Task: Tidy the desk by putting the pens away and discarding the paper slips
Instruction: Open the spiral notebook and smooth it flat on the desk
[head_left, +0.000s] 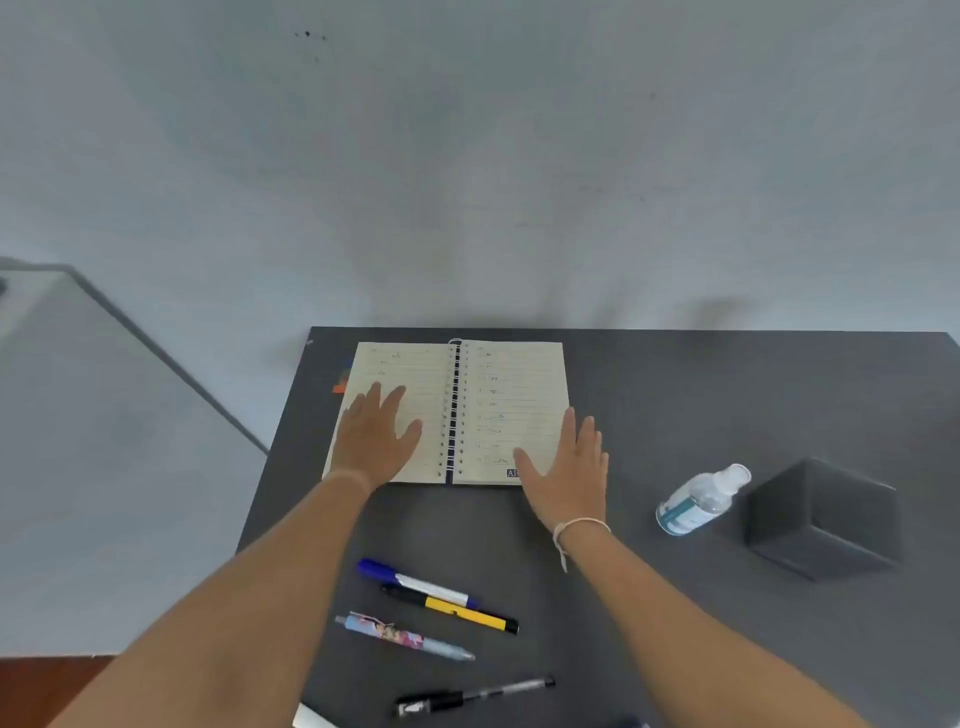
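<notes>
The dark worktop (675, 395) fills the lower right. At centre, both hands, left (371, 441) and right (569, 467), lie flat and empty on the open notebook (498, 395). Four pens (436, 618) wait untouched at lower centre, seemingly the next things to gather; no paper slips show.

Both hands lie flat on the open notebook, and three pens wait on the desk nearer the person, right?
Not three: the head view shows four pens. The rest holds: the left hand and right hand lie flat on the open notebook.
</notes>
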